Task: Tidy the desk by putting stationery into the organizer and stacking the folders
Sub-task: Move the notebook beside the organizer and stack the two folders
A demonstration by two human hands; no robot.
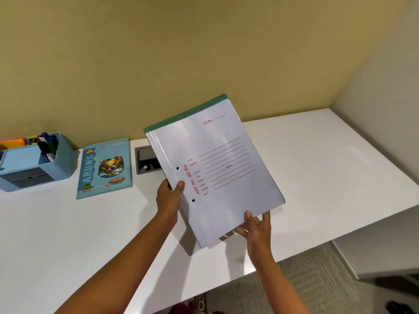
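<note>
Folders (217, 168) tilted, left hand (169, 196), right hand (256, 230) gripping edges

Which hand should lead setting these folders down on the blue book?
Left. The left hand grips the folders' edge nearest the book; the right hand supports the far corner.

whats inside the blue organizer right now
The blue organizer holds several markers standing upright in its right compartment and something orange at the back left. The front compartment looks empty. Its dark lower drawer is closed, so any contents are hidden.
</note>
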